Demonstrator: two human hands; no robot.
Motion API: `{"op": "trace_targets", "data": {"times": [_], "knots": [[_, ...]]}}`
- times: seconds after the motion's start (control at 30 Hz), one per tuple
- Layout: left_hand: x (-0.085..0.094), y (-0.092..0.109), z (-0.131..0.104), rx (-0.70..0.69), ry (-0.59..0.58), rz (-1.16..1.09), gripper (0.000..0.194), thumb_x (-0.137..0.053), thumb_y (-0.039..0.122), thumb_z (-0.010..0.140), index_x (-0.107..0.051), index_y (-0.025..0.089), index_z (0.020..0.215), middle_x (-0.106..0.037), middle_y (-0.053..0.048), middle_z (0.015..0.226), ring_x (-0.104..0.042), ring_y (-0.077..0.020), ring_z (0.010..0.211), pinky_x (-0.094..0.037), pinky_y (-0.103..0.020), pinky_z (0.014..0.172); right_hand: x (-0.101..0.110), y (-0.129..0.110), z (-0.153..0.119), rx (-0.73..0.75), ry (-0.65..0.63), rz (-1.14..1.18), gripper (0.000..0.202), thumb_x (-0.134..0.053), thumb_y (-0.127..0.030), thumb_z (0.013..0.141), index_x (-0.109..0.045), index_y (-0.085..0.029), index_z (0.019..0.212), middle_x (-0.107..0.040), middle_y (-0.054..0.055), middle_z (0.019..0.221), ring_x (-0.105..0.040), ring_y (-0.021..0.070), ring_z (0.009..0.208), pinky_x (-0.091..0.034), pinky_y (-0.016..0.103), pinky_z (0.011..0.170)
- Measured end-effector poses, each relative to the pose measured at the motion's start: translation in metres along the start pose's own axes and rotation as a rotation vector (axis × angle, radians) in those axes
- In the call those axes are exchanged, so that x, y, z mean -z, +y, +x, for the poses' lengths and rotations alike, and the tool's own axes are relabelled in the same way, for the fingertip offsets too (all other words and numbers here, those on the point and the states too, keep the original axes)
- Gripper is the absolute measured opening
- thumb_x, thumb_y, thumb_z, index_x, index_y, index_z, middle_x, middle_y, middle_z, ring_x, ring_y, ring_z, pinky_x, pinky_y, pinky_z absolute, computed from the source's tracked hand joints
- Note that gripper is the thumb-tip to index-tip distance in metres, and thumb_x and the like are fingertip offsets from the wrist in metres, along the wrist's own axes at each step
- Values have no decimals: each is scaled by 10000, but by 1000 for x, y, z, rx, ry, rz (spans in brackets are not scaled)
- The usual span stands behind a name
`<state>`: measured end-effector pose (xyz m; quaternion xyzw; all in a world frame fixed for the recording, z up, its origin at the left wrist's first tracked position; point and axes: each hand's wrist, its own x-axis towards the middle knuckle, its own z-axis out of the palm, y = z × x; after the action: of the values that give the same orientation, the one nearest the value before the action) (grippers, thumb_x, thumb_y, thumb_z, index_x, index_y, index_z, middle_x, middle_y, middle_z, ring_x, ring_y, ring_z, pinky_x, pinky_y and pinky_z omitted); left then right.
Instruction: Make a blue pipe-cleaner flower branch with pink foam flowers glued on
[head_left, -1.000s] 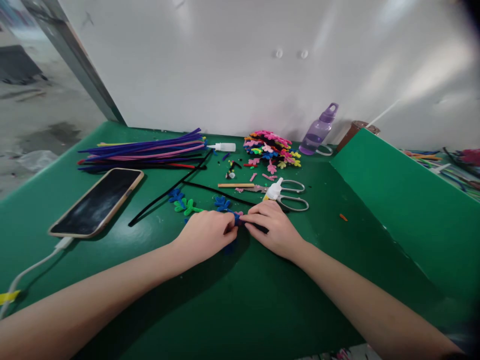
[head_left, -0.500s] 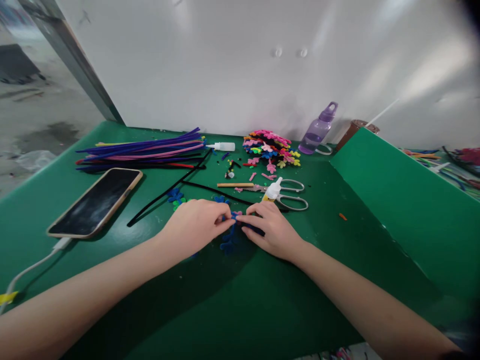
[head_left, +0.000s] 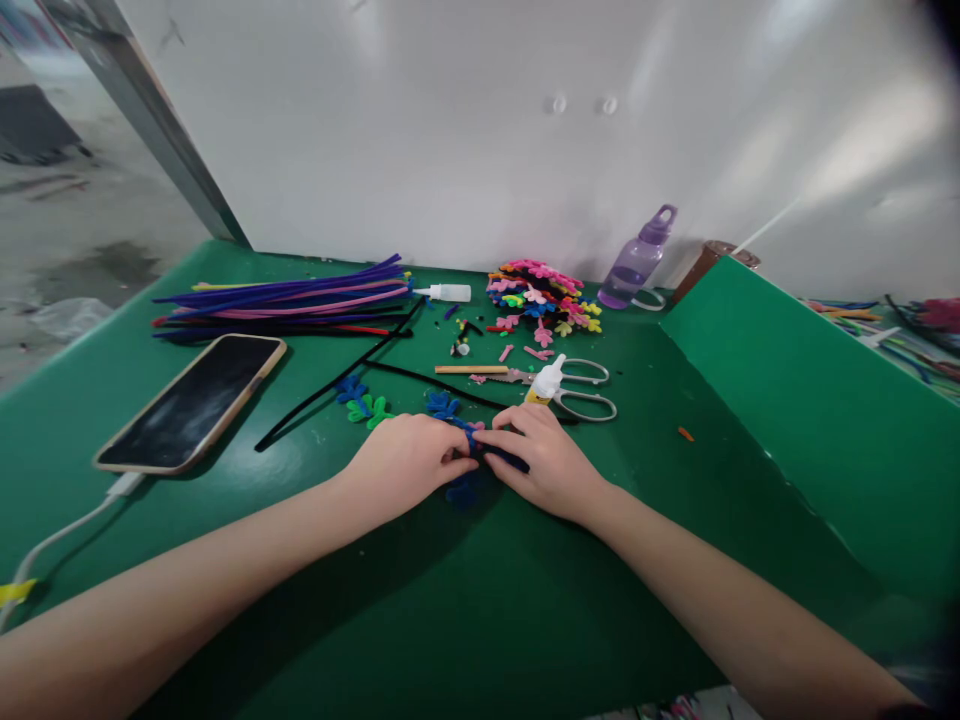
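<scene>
My left hand (head_left: pixel 409 458) and my right hand (head_left: pixel 546 460) meet over the green table, both closed on a blue pipe-cleaner piece (head_left: pixel 471 432) with a bit of pink at its middle. Fingers cover much of it. Below the left fingertips a dark blue petal shape (head_left: pixel 460 490) shows, partly in shadow. Just beyond my hands lie a blue pipe-cleaner flower (head_left: pixel 442 404), a green one (head_left: pixel 369 410) and another blue one (head_left: pixel 349 389). Right behind my right hand stands a glue bottle (head_left: pixel 546 380) with a white top, beside grey-handled scissors (head_left: pixel 585 390).
A phone (head_left: pixel 193 405) on a charging cable lies left. Behind it is a bundle of pipe cleaners (head_left: pixel 292 300); black ones (head_left: pixel 315 405) stretch forward. Farther back are a white glue bottle (head_left: pixel 450 293), a heap of colourful flowers (head_left: pixel 540 295) and a purple bottle (head_left: pixel 637 262). A green divider (head_left: pixel 810 420) stands right.
My left hand has shifted slightly down and right, its fingers curling lower around the blue piece. More of the green flower shows. My right hand stays nearly still.
</scene>
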<state>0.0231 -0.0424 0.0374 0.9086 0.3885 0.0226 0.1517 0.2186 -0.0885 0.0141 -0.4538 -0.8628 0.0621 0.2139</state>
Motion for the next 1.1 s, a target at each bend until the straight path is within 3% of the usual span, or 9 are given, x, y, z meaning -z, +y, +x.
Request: {"op": "trace_targets", "data": {"times": [0.43,0.8,0.93,1.1], "knots": [[0,2,0,-14,10,-23,189,-519,387,799,-658,263,771,-653,33,657,-564,-129,589,-282,-231,510,0,-1,1,-2,6,12,249,-461,-261,878,-608,-218,1074,-573,75,948,-497,202,903,-386,386,834],[-3,0,0,-1,16,-19,212,-544,458,780,-645,274,808,-648,42,663,-573,-138,610,-293,-227,522,-2,3,1,-11,28,64,234,-489,-247,867,-597,-227,1074,-588,66,959,-510,201,902,-383,387,847],[-3,0,0,7,10,-13,214,-543,450,779,-647,266,815,-657,30,683,-580,-142,626,-297,-230,525,-1,2,1,-35,71,117,244,-508,-239,856,-564,-224,1093,-608,58,955,-525,198,904,-391,382,846],[5,0,-1,30,26,-14,215,-544,460,776,-648,274,800,-651,33,678,-571,-140,622,-289,-229,515,0,0,1,-74,180,142,145,-489,-204,855,-564,-212,978,-624,49,882,-543,191,859,-412,359,809]]}}
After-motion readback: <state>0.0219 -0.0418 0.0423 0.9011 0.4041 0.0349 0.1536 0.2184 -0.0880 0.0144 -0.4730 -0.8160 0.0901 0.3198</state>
